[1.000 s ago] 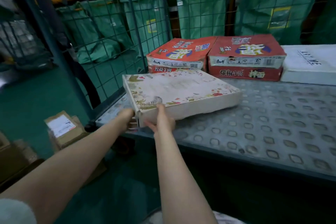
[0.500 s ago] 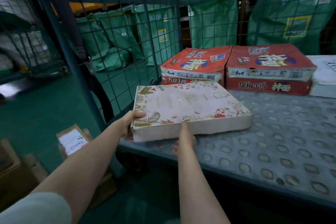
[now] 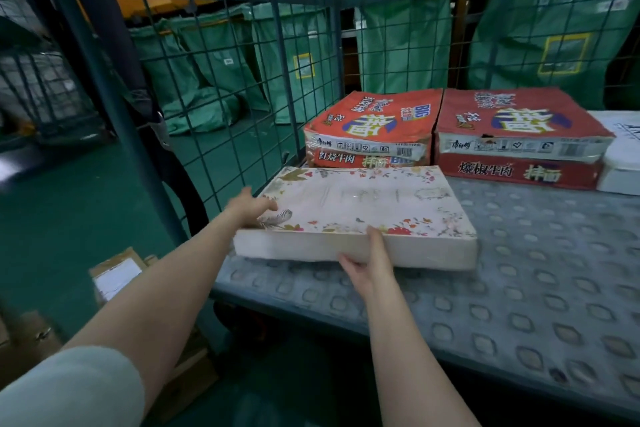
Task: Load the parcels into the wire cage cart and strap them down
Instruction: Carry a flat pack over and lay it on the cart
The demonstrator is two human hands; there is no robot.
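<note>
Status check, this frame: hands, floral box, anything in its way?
Left hand grips floral box at near-left corner; right hand pinches near edge. Box flat on cart deck. Red noodle cartons close behind, mesh wall left.

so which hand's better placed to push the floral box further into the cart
Right hand, likely: it grips the near edge of the floral box, behind it. Left hand holds the side corner.

Arms outstretched, left hand [image 3: 250, 207] and right hand [image 3: 367, 263] gripping the floral box [image 3: 367, 204]
</note>
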